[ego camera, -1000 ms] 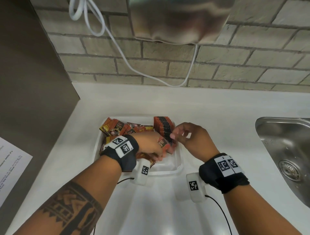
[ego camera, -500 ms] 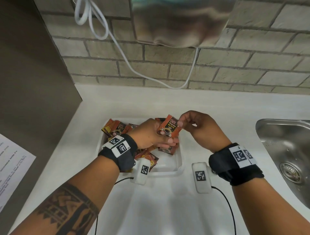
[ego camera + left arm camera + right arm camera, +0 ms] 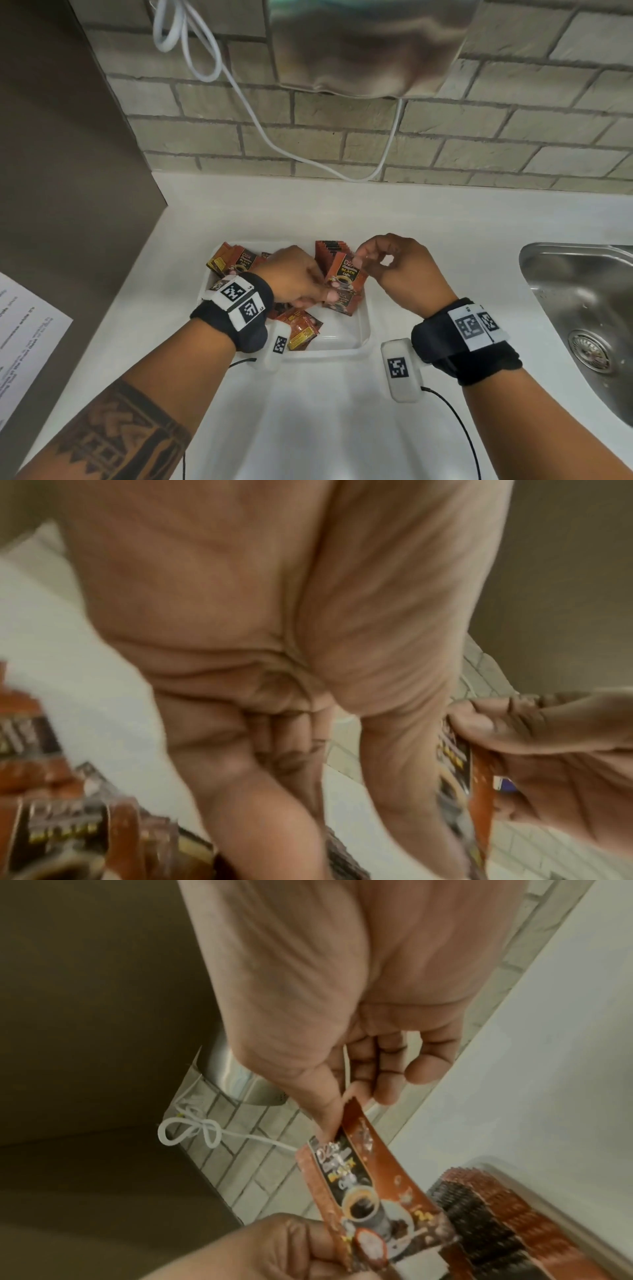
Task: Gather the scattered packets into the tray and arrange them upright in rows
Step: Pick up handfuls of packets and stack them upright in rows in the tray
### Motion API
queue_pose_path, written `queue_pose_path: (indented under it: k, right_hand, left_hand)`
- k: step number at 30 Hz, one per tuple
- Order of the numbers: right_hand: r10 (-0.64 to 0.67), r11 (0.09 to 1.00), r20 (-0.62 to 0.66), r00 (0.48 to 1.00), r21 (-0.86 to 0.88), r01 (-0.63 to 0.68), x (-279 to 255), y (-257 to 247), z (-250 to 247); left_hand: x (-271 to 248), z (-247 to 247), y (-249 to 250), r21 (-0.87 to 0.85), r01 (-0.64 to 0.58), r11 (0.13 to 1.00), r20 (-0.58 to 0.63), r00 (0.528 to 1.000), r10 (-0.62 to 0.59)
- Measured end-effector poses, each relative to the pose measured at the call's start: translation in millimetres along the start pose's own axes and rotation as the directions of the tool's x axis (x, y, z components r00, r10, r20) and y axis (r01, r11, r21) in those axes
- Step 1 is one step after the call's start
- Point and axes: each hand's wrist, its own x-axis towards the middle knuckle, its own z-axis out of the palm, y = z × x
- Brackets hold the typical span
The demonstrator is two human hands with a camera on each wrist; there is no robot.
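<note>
Step in hand: standing one coffee packet [image 3: 344,278] up at the near end of the upright row [image 3: 331,247], inside the white tray [image 3: 363,334].

Right hand [image 3: 394,270]: thumb and forefinger pinch the packet's top edge; the other fingers are curled loosely behind, holding nothing.

Left hand [image 3: 298,277]: thumb and fingers pinch the packet's lower corner. The left wrist view is too blurred to tell more of the grip.

Held packet: above the tray's right half, just in front of the row, printed face toward the person, roughly upright with a slight tilt.

Upright row: at the tray's far right, edges up, packed close.

Loose packets [image 3: 298,329]: heaped flat in the tray's left half and near-left corner, not yet sorted.

Next move, as judged: lower the packet flush against the row, keep it from tipping forward, then take another from the heap. Well under way; much of the heap remains.

Writing: packet front reads "D2X", then "BLACK", over a pictured coffee cup; smaller print below is unreadable. A "24" shows near the lower edge in the right wrist view.

Beside the tray: a printed sheet of paper [image 3: 24,339] to its left, text unreadable; a steel sink [image 3: 582,308] to its right.
</note>
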Motion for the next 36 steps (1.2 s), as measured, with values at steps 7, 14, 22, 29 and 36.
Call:
queue_pose_path:
  k: [7,14,22,29,36]
  right_hand:
    - [0.074,0.987,0.067,0.995,-0.150,-0.063,-13,29,25]
    - [0.078,0.967,0.099,0.992,-0.251,-0.051,-11,48,41]
    - [0.026,0.970,0.085,0.996,-0.244,-0.004,-9,58,45]
    - [0.054,0.978,0.083,0.995,-0.205,-0.036,-7,61,45]
    - [0.054,0.984,0.068,0.996,-0.174,-0.041,-9,56,43]
  left_hand:
    - [-6,3,3,0.446,0.058,0.893,0.081,0.991,-0.105]
    - [3,35,16,0.413,-0.067,0.908,0.319,0.945,-0.076]
    - [16,41,19,0.466,-0.074,0.882,0.365,0.924,-0.116]
    - [20,44,20,0.480,-0.096,0.872,0.387,0.915,-0.113]
    - [26,56,7,0.374,-0.063,0.925,0.335,0.940,-0.071]
